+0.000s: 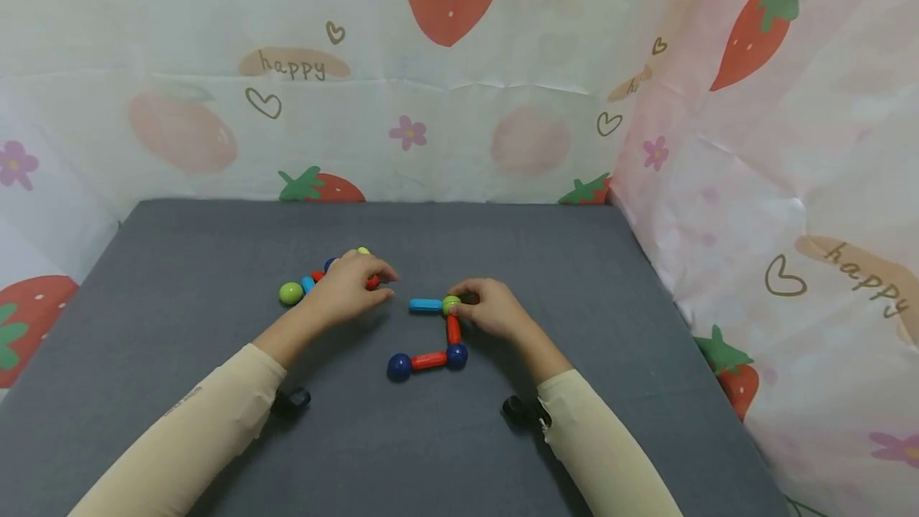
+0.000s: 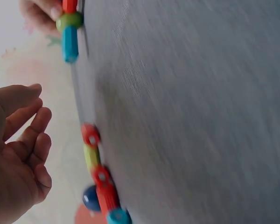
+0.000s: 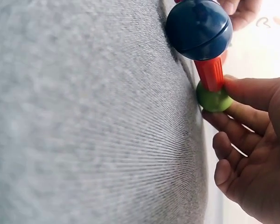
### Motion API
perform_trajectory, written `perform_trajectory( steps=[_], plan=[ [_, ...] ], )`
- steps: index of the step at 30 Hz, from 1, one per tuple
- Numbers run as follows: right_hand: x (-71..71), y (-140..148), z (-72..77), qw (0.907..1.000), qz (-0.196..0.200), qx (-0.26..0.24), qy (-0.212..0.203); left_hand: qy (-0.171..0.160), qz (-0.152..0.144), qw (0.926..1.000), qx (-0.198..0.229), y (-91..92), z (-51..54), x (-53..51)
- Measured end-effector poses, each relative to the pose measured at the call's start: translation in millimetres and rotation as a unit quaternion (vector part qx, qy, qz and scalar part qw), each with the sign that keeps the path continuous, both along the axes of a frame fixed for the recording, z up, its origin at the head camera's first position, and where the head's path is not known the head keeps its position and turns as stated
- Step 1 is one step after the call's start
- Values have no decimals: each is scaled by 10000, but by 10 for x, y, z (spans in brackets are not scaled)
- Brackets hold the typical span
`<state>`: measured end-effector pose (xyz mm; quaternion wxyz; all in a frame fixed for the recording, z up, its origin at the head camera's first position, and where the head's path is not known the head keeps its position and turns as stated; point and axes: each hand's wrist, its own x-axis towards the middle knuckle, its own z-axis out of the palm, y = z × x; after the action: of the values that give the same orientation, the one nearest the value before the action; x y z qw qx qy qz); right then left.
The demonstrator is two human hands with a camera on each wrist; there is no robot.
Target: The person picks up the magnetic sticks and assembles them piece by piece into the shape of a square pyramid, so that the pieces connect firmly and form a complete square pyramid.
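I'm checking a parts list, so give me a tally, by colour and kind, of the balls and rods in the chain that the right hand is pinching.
Dark blue balls: 2
Green ball: 1
Red rods: 2
Light blue rod: 1
Total: 6

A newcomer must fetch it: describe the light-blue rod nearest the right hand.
On the grey table, find the right hand pinching a green ball. The light-blue rod sticks out leftward from that ball. Unlike the two connected red rods, it has a ball at only one end.
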<state>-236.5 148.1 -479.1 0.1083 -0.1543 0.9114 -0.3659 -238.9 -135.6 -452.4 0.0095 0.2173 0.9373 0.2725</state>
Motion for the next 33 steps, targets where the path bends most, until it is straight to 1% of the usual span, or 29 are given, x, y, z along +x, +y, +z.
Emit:
perform_trajectory(
  steps=[3,8,12,16,19,22,28,33],
  plan=[
    [28,-14,6,9999,-118,-16,-6,1,196,9997,124,-159,-10,-12],
    [63,-29,3,9996,-270,-27,13,49,432,9988,209,-412,-20,-46],
    [105,-43,8,9991,-422,-43,26,-34,569,9981,239,-579,-3,-60],
    [141,-55,15,9982,-597,-75,22,-152,772,9967,220,-719,13,-72],
    [153,-58,13,9978,-659,-91,34,-232,947,9951,186,-806,1,-108],
    [154,-50,0,9972,-742,-79,72,-365,1000,9942,124,-862,-26,-179],
    [173,-54,-39,9960,-887,-74,110,-754,906,9930,-63,-918,-102,-329],
    [191,-63,-53,9959,-894,-102,123,-965,849,9917,-76,-939,-150,-406]
  ],
)
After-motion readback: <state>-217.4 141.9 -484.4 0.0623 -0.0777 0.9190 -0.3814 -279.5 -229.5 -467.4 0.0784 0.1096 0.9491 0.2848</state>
